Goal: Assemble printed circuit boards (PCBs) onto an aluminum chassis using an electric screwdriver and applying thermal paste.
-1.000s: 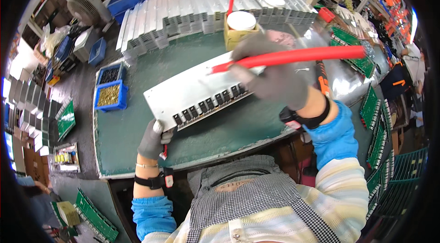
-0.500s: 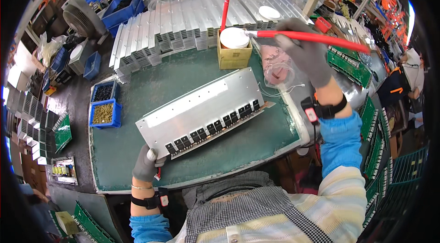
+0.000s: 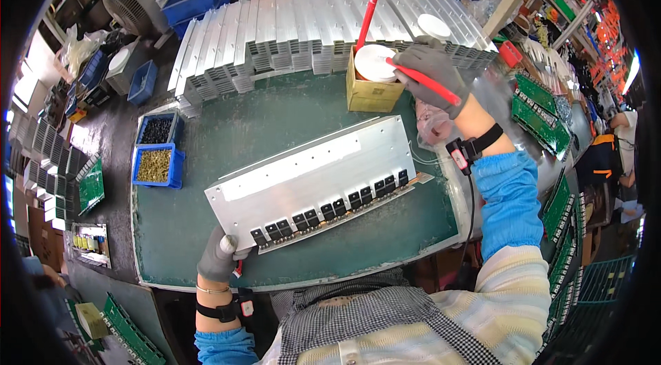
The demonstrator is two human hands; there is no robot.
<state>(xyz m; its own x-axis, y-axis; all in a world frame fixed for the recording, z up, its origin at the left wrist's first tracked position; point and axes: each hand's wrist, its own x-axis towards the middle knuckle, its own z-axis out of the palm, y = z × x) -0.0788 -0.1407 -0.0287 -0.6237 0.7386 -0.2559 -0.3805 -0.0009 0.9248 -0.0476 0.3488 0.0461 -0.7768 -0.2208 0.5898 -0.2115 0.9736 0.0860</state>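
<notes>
My left hand, in a grey glove, is closed on the lower left corner of a silver metal heat-sink plate. The plate is tilted above the green mat, with a row of black transistors along its near edge. In my gloved right hand is a red-handled brush, its front end at the white pot; the bristles do not show clearly. That pot sits in a small yellowish carton, where a second red-handled brush stands upright.
Stacked aluminium heat sinks line the back of the green mat, with a white lid on them. Two blue bins of small parts stand at the left. Pink material in a plastic bag and green circuit boards are at the right.
My right hand has moved down and left, bringing the brush in over the white pot with its handle angled steeper. My left hand still holds the heat-sink plate, and the view has shifted slightly.
</notes>
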